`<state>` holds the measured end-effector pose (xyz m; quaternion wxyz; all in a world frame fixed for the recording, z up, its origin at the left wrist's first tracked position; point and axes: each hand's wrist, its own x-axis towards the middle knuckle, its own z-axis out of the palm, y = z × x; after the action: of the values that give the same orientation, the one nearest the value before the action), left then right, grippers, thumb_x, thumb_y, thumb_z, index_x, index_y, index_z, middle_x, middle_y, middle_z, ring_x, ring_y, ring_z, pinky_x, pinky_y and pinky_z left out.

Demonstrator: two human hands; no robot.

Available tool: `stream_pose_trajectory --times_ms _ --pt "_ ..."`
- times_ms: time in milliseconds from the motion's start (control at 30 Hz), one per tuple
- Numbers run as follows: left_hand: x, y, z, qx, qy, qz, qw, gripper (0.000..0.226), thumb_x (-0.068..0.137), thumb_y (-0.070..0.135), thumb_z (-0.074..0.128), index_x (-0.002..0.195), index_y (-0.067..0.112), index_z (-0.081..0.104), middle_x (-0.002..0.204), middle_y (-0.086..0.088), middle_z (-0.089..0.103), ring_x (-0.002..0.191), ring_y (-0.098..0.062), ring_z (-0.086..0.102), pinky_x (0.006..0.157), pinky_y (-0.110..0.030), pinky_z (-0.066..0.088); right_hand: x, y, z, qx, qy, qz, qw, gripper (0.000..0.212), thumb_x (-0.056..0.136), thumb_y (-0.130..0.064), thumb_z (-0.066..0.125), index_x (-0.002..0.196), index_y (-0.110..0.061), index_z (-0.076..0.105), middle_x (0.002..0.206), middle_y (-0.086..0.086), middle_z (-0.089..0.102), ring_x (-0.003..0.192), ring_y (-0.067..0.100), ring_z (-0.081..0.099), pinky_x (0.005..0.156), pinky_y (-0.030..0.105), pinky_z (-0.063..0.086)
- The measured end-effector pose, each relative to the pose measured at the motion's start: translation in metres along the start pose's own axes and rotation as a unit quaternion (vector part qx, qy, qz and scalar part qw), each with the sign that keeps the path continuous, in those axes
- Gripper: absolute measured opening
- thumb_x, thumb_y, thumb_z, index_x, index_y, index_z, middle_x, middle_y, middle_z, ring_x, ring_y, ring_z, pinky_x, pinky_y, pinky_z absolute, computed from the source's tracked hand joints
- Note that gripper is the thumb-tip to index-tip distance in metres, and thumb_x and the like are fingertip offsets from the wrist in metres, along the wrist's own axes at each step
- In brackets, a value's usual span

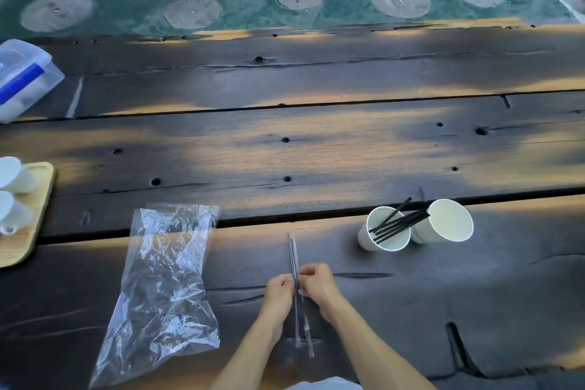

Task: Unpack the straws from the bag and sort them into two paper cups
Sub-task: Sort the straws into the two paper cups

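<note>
Wrapped black straws (293, 252) in thin clear sleeves lie lengthwise on the dark wooden table, near its front edge. My left hand (279, 293) and my right hand (318, 285) pinch them from either side at mid-length. A crumpled clear plastic bag (164, 279) lies flat to the left, apparently empty. To the right stand two white paper cups. The left cup (384, 229) holds several bare black straws (400, 222) that lean toward the right cup (444, 222), which looks empty inside.
A wooden tray (34, 215) with white cups lying on it sits at the left edge. A clear plastic box (22, 76) with a blue clip is at the far left. Beyond the table lies a green floor strip with round plates.
</note>
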<state>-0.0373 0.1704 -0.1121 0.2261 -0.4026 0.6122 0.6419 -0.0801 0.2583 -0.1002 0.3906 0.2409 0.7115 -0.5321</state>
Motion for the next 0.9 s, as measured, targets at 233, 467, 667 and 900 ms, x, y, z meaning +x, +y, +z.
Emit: stream_pose_trajectory --times_ms 233,467,667,900 --pt "-0.005 0.001 0.003 0.032 -0.003 0.026 0.999 0.027 0.097 0.008 0.044 0.082 0.001 0.065 0.074 -0.01 0.063 0.069 -0.019 0.055 0.063 -0.029 0.042 -0.006 0.0 -0.001 0.004 0.012 -0.02 1.0 0.019 0.084 0.012 0.054 0.085 -0.004 0.065 0.069 0.005 0.063 0.063 0.014 0.058 0.055 0.021 0.049" --pt "-0.021 0.027 -0.003 -0.074 -0.051 0.03 0.995 0.027 0.101 0.011 0.041 0.089 0.007 0.065 0.072 -0.008 0.065 0.064 -0.018 0.06 0.055 -0.024 0.049 -0.018 -0.013 -0.014 0.071 -0.027 -0.08 0.994 0.012 0.089 0.009 0.06 0.085 0.001 0.068 0.061 0.003 0.056 0.043 0.007 0.051 0.043 0.021 0.045" --pt "-0.038 0.052 -0.011 -0.107 -0.143 0.044 0.983 0.031 0.102 0.01 0.042 0.079 0.001 0.06 0.069 -0.013 0.059 0.052 -0.015 0.049 0.049 -0.024 0.038 -0.032 -0.04 -0.045 0.222 -0.191 -0.106 0.95 0.031 0.087 -0.002 0.06 0.116 0.008 0.055 0.099 0.02 0.07 0.054 0.023 0.052 0.053 0.033 0.051" --pt "-0.054 0.06 -0.008 -0.012 -0.172 0.06 0.983 0.043 0.1 0.042 0.045 0.101 0.006 0.068 0.079 -0.009 0.07 0.064 -0.016 0.062 0.063 -0.024 0.045 -0.048 -0.073 -0.071 0.308 -0.102 -0.255 0.911 0.008 0.094 0.005 0.051 0.096 -0.002 0.054 0.083 0.017 0.069 0.082 0.033 0.071 0.077 0.04 0.061"
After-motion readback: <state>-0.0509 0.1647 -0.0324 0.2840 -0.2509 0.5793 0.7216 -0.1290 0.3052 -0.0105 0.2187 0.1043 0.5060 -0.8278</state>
